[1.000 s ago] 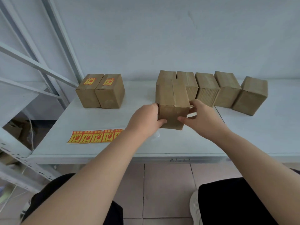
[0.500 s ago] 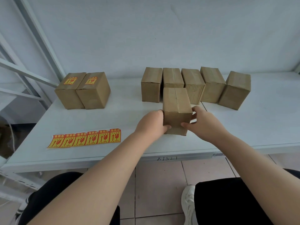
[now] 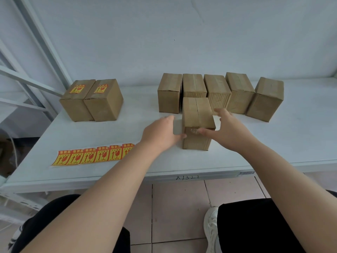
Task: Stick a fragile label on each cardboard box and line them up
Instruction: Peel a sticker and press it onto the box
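Observation:
A plain cardboard box [image 3: 197,114] stands upright on the white table [image 3: 291,143], just in front of a row of several unlabelled boxes [image 3: 218,92]. My left hand [image 3: 160,132] is beside its left face with a gap at the palm, only the thumb tip touching the front edge. My right hand [image 3: 229,130] is at its right side, thumb resting on the front face, fingers spread apart. Two boxes with fragile labels on top [image 3: 91,101] stand side by side at the back left. A strip of red and yellow fragile labels [image 3: 91,156] lies near the front left edge.
A white metal shelf frame [image 3: 36,42] rises at the left and a pale wall runs behind the table. Bare table surface lies between the labelled pair and the row, and to the right of the row. My knees and a white shoe [image 3: 211,229] are below the table edge.
The box was lifted out of the row, brought toward me and set down on the table. Both hands have loosened from their grip on it.

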